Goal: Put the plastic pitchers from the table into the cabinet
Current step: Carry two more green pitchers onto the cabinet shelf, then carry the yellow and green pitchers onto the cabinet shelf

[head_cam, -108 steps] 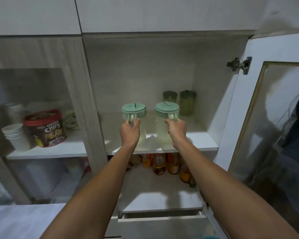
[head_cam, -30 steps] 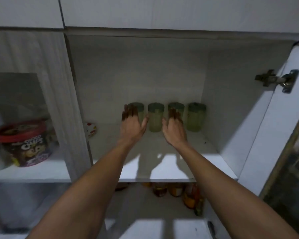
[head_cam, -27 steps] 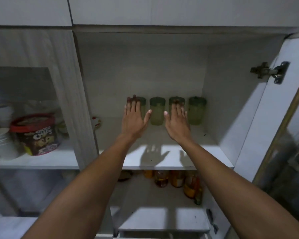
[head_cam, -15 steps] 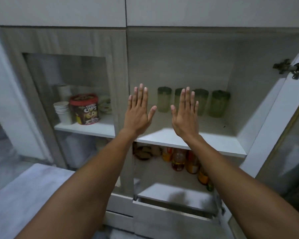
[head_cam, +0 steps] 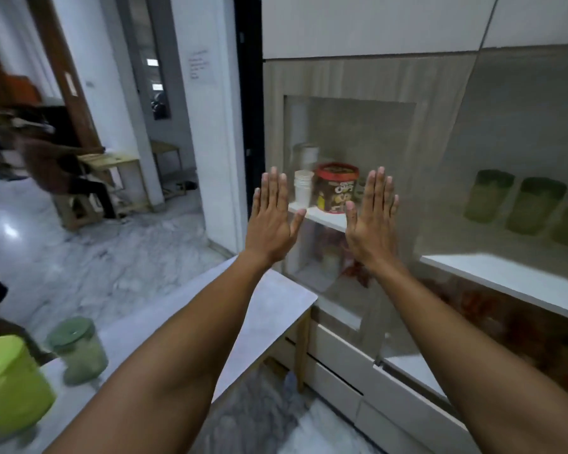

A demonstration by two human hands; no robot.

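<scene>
My left hand (head_cam: 271,221) and my right hand (head_cam: 373,224) are raised flat in front of me, fingers spread, holding nothing. Three green-lidded plastic pitchers (head_cam: 487,196) stand in a row at the back of the open cabinet shelf (head_cam: 505,278) on the right. On the white table (head_cam: 210,309) at lower left stands another pitcher (head_cam: 79,350) with a dark green lid. Beside it, at the frame's edge, is a bright lime green pitcher (head_cam: 9,385). Both hands are far from all the pitchers.
Behind the glass cabinet door (head_cam: 348,191) sit a red-lidded cereal tub (head_cam: 336,188) and stacked white cups (head_cam: 302,191). White drawers (head_cam: 351,371) run below. A doorway and marble floor (head_cam: 79,257) open to the left, with wooden stools and a seated person (head_cam: 56,165) beyond.
My view has swung left from the open cabinet toward the table. Both hands, which let go of the pitchers on the shelf, stay raised and empty.
</scene>
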